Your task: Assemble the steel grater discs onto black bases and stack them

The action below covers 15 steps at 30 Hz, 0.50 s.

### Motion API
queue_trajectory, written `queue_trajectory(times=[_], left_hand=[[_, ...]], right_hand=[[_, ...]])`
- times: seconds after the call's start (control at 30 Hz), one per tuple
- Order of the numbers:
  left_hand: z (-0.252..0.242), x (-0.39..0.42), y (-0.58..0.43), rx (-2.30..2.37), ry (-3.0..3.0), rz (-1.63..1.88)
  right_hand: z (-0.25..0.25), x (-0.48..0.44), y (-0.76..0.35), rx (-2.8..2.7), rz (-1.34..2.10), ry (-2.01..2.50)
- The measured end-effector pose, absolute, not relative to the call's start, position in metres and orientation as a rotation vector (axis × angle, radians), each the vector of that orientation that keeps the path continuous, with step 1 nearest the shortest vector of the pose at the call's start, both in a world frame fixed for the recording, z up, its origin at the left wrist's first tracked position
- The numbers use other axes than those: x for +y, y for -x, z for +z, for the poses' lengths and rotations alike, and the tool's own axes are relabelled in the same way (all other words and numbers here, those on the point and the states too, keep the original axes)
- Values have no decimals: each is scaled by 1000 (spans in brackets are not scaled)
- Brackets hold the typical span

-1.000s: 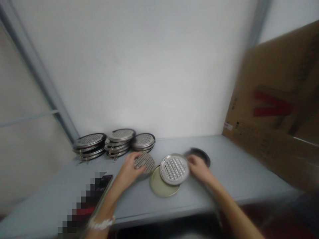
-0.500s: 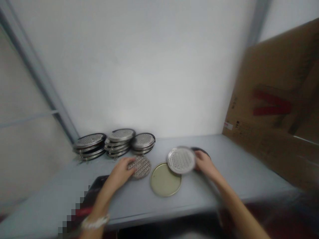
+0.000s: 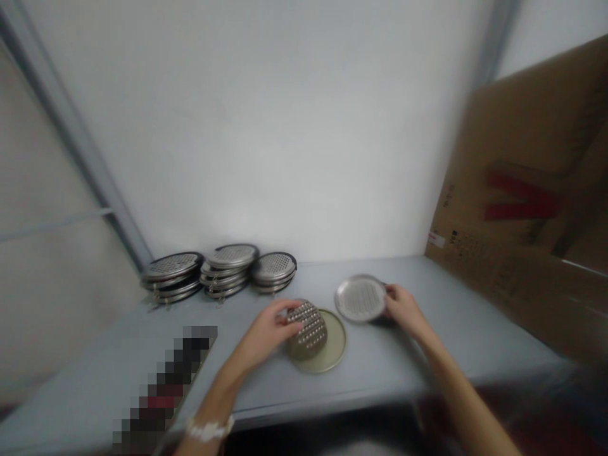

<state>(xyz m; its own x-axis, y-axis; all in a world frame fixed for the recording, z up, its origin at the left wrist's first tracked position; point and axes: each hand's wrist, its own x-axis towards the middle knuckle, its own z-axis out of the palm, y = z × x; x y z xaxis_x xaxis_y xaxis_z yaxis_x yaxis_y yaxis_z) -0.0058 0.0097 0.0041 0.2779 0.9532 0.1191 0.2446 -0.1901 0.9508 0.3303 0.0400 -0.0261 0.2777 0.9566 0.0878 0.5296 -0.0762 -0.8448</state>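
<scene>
My left hand (image 3: 280, 324) pinches a round metal disc with raised slots (image 3: 308, 329) by its left edge. That disc is tilted over a yellowish round lid (image 3: 336, 348), which lies on the table, and covers its upper left part. Farther right, my right hand (image 3: 401, 307) grips the right edge of a pale, rimmed round plate (image 3: 361, 297). This plate is just above the table, apart from the lid.
Stacks of round metal graters stand along the wall at left (image 3: 173, 269), centre-left (image 3: 230, 259) and nearer the middle (image 3: 274, 269). A large cardboard box (image 3: 522, 209) rises on the right. The grey table (image 3: 266, 396) has its front edge below.
My left hand has carried the slotted disc right, from the table beside the lid to over it. My right hand has moved the rimmed plate right, off the lid.
</scene>
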Motion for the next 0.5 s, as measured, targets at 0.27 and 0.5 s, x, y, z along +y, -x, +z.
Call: queue_trajectory(times=[0.27,0.5], left_hand=[[-16,2,-18,1409,-2081,758],[-17,-1,-12,1409,-2250,646]], right_hand=[[-34,45,-335,-1480,450,1829],[-40,47,-334,-1550,364,1873]])
